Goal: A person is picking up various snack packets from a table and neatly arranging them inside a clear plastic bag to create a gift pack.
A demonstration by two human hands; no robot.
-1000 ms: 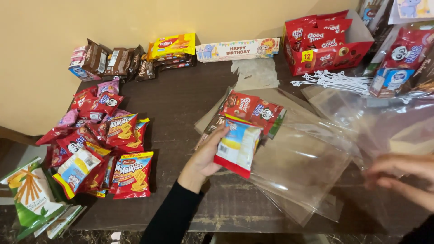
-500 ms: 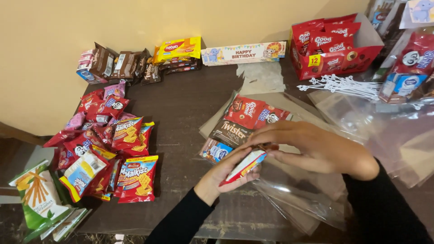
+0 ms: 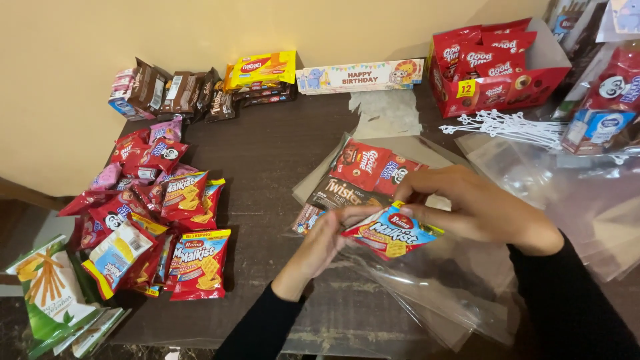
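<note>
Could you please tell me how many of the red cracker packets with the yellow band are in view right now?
3, perhaps more hidden. One red cracker packet with a yellow band is held by both hands; a second lies at the left heap's front; a third sits behind it.

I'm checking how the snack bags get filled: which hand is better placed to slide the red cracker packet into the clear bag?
Probably the right hand: its fingers pinch the red cracker packet from above, over the clear bag. The left hand grips the packet's lower end.
</note>
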